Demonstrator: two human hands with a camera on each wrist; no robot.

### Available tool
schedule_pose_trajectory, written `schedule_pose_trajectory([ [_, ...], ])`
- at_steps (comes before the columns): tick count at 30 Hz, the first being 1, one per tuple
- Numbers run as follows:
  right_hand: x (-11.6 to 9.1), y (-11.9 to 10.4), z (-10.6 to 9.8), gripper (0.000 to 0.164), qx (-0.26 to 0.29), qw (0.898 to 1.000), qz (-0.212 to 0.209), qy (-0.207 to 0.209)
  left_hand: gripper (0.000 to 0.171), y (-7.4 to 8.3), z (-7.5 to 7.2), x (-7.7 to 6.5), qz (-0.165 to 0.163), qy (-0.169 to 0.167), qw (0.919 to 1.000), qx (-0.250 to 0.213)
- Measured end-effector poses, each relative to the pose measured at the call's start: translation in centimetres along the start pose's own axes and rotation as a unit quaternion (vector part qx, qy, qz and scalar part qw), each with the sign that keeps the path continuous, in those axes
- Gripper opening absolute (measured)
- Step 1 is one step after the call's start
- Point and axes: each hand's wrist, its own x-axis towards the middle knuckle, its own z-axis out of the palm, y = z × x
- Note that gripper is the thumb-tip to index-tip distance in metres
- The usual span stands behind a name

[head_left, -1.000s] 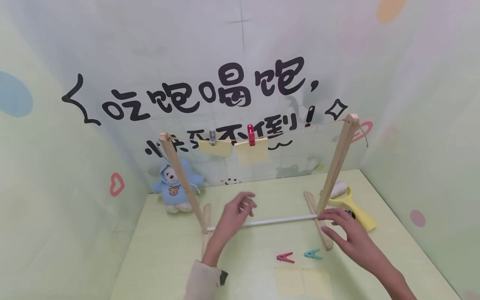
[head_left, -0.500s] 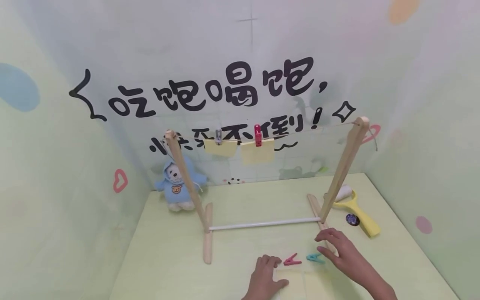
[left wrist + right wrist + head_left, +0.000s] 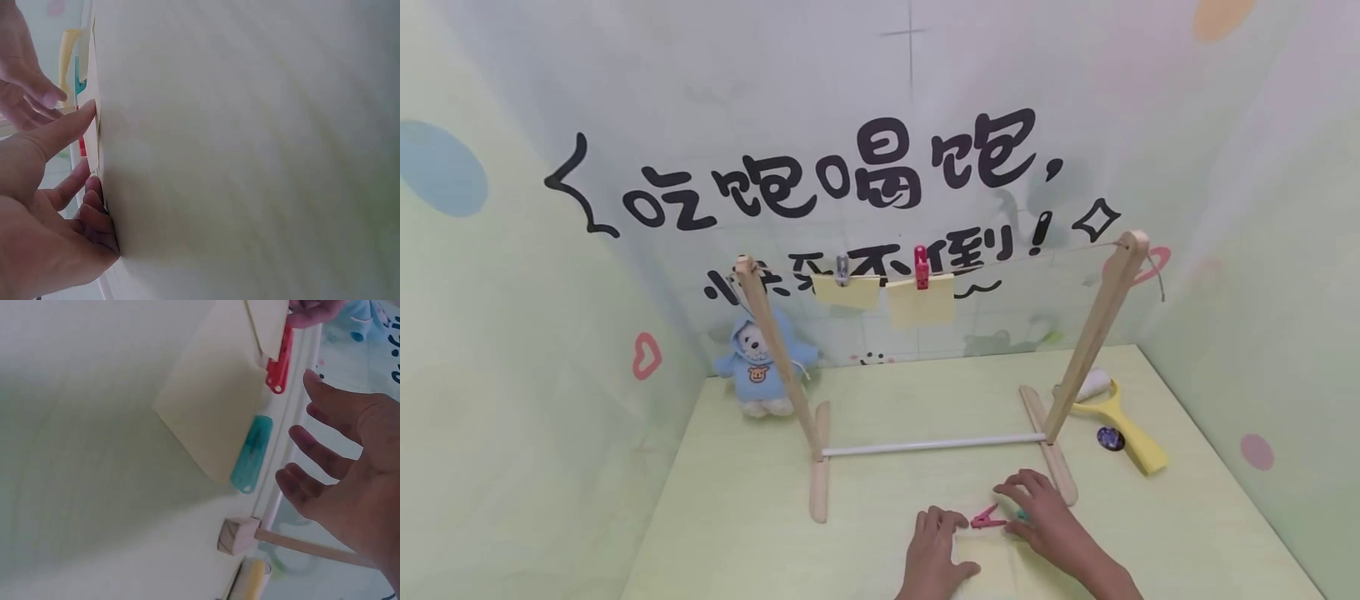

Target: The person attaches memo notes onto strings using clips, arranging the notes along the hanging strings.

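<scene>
My left hand (image 3: 934, 554) rests on the table at the left edge of a pale yellow paper square (image 3: 988, 562), thumb and fingers spread apart. In the left wrist view its thumb (image 3: 69, 128) touches the paper's edge. My right hand (image 3: 1048, 525) hovers with parted, bent fingers above a teal clothespin (image 3: 252, 456), holding nothing. A red clothespin (image 3: 987, 518) lies between the hands, just beyond the papers. The second paper square (image 3: 212, 394) lies beside the first, partly under my right hand in the head view.
A wooden rack (image 3: 1093, 333) stands behind, its string carrying two papers under a grey clothespin (image 3: 842, 271) and a red one (image 3: 922, 268). A white rod (image 3: 932, 446) joins its feet. A blue-hooded plush toy (image 3: 760, 367), yellow-handled roller (image 3: 1131, 433) and dark round disc (image 3: 1110, 438) stand around it.
My left hand has come down from above the white rod to the left paper's edge. My right hand has moved from the rack's right foot, toward me and left, over the teal clothespin.
</scene>
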Motion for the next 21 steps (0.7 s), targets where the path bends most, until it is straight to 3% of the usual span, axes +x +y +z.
schedule_pose_trajectory([
  [9,-0.3,-1.0,1.5,0.050,-0.024,0.999,-0.033,0.030,0.043,0.1,-0.2,-0.1,0.003,-0.005,1.0000,-0.001],
  [21,-0.4,-1.1,1.7,0.045,-0.033,0.999,-0.006,0.012,0.041,-0.3,0.2,0.3,-0.006,-0.017,0.9998,0.007],
])
